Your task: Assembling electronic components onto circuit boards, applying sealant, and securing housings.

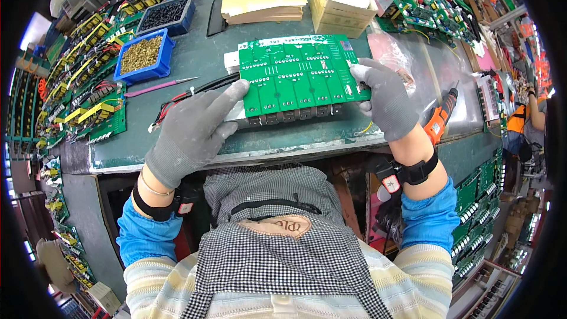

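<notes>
Between my two grey-gloved hands a green circuit board [295,77] is held above the bench, its solder side facing up and dark components showing under its near edge. My left hand [198,124] grips the board's left end, thumb on the near left corner and fingers partly hidden beneath. At the right end my right hand [387,94] is closed on the edge, thumb on top and fingers below. A bundle of red and black wires [177,106] with a white connector trails to the left of the board. What lies directly underneath is hidden.
Left of the board are a blue bin of brass-coloured parts [142,56], a bin of black parts [165,15] and a pink-handled pointed tool [159,87]. An orange electric screwdriver [440,118] lies right. Yellow sheets [263,0] and a box [342,9] stand behind; populated boards [425,3] crowd the far right.
</notes>
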Tool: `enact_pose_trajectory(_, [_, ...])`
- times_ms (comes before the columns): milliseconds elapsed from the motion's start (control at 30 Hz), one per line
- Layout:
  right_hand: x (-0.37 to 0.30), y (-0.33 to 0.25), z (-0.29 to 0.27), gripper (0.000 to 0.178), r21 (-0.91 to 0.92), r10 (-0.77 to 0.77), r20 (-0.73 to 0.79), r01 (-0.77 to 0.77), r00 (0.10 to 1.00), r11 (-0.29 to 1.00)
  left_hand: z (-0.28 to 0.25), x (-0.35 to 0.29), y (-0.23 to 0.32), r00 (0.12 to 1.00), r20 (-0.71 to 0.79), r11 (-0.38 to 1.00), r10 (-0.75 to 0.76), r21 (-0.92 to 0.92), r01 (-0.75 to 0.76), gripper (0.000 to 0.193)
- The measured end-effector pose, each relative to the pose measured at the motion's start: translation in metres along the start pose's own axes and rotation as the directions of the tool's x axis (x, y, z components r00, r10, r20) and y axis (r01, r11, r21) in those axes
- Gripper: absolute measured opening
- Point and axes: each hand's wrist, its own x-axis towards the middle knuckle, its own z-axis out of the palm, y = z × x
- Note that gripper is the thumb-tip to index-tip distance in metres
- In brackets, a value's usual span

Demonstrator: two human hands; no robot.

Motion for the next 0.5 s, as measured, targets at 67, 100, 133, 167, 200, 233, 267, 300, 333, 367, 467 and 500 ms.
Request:
enact_pose_trajectory(67, [0.0029, 0.0038, -0.0012, 0.015, 0.008, -0.006, 0.013, 0.006, 1.0, 1.0, 0.0002, 0.0009, 0.0004, 1.0, -0.011, 1.0, 0.002, 0.005, -0.002, 0.067])
enact_pose_trajectory(100, [0.0025, 0.0055, -0.0018, 0.015, 0.011, -0.031, 0.014, 0.031, 0.999, 0.999, 0.0001, 0.0018, 0.0015, 1.0, -0.018, 1.0, 0.0, 0.01, 0.001, 0.066])
enact_pose_trajectory(133, [0.0015, 0.0064, -0.002, 0.015, 0.014, -0.056, 0.016, 0.055, 0.998, 0.998, -0.0002, 0.0023, 0.0022, 1.0, -0.025, 1.0, -0.003, 0.016, 0.004, 0.064])
enact_pose_trajectory(167, [0.0002, 0.0066, -0.001, 0.015, 0.011, -0.055, 0.017, 0.055, 0.998, 0.998, -0.0005, 0.0019, 0.0022, 1.0, -0.027, 1.0, -0.005, 0.014, 0.005, 0.064])
enact_pose_trajectory(200, [-0.0002, 0.0071, 0.001, 0.015, -0.01, -0.061, -0.012, 0.06, 0.998, 0.998, -0.0007, 0.0014, 0.0012, 1.0, -0.018, 1.0, -0.011, 0.016, 0.011, 0.063])
enact_pose_trajectory(233, [-0.0008, 0.0076, 0.0027, 0.014, -0.031, -0.067, -0.042, 0.066, 0.997, 0.997, -0.0008, 0.0014, 0.0004, 1.0, -0.009, 1.0, -0.017, 0.019, 0.017, 0.061])
enact_pose_trajectory(267, [-0.0022, 0.0077, 0.0038, 0.014, -0.033, -0.067, -0.041, 0.066, 0.997, 0.997, -0.0008, 0.0018, -0.0001, 1.0, -0.011, 1.0, -0.018, 0.018, 0.018, 0.061])
enact_pose_trajectory(300, [-0.0046, 0.0076, 0.0054, 0.014, -0.026, -0.058, -0.056, 0.056, 0.997, 0.998, -0.0014, 0.0016, -0.0002, 1.0, -0.009, 1.0, -0.018, 0.018, 0.018, 0.061])
enact_pose_trajectory(333, [-0.0056, 0.0073, 0.0061, 0.015, -0.019, -0.048, -0.073, 0.047, 0.996, 0.999, -0.0016, 0.0016, -0.0004, 1.0, -0.007, 1.0, -0.018, 0.019, 0.018, 0.06])
enact_pose_trajectory(367, [-0.0046, 0.0085, 0.0049, 0.015, -0.02, -0.048, -0.073, 0.047, 0.996, 0.999, -0.0005, 0.0018, -0.0012, 1.0, -0.008, 1.0, -0.018, 0.018, 0.018, 0.06])
enact_pose_trajectory(467, [-0.0017, 0.0105, 0.0051, 0.015, 0.003, -0.06, -0.044, 0.06, 0.997, 0.998, 0.0009, 0.0002, -0.0025, 0.999, -0.035, 0.999, 0.04, -0.004, -0.04, 0.06])
enact_pose_trajectory(500, [-0.0034, 0.0104, 0.0061, 0.015, 0.013, -0.061, -0.061, 0.062, 0.996, 0.998, 0.0033, 0.0007, -0.0012, 0.999, -0.029, 0.999, 0.036, -0.013, -0.037, 0.059])
